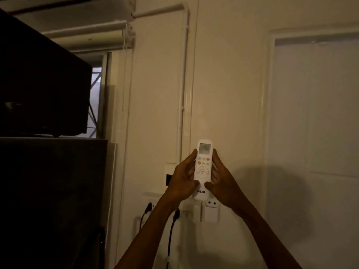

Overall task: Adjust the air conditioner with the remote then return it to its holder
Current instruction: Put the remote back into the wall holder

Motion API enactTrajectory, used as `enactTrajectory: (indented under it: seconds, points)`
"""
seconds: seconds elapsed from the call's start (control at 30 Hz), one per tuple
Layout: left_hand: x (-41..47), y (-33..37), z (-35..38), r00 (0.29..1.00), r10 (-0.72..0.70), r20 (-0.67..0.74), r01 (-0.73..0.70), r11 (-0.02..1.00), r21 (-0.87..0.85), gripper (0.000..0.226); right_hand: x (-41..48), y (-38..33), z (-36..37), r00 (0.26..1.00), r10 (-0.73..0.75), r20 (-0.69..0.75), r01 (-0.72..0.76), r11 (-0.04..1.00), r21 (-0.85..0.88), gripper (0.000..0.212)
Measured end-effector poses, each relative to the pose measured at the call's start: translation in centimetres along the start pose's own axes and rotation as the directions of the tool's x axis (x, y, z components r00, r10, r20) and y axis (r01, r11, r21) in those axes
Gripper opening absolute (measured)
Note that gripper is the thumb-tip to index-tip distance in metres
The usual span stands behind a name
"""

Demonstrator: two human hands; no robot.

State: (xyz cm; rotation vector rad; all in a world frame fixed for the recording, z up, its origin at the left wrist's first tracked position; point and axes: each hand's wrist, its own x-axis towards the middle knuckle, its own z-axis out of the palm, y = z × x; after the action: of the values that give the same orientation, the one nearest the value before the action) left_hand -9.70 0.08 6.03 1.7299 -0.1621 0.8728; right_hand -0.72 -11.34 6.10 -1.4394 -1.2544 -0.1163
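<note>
A white air conditioner remote (203, 169) stands upright against the cream wall, screen at the top and coloured buttons below it. My left hand (184, 177) grips its left side and my right hand (221, 181) grips its right side, thumbs near the logo at the bottom. Part of the white air conditioner (68, 8) shows at the top left under the ceiling. The remote's holder is hidden behind the remote and my hands, so I cannot tell whether the remote sits in it.
Wall sockets (211, 210) with plugged black cables (171, 230) sit just under the remote. A white pipe duct (184, 74) runs up the wall. A dark cabinet (52, 200) with a black box (42, 84) on top stands at the left. A pale door (314, 113) is at the right.
</note>
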Motion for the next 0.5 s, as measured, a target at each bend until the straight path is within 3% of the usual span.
enactTrajectory:
  seconds: [0.2, 0.5]
  points:
    - [4.1, -5.8, 2.7, 0.998, 0.039, -0.055, -0.036, 0.998, 0.044, 0.091, 2.4, 5.3, -2.5, 0.997, -0.061, 0.043, 0.063, 0.997, -0.053, 0.103]
    - [6.1, -11.1, 5.2, 0.984, 0.056, -0.166, -0.043, 0.996, 0.080, 0.088, 3.1, 11.7, -3.8, 0.998, 0.011, 0.070, -0.007, 0.999, -0.046, 0.090]
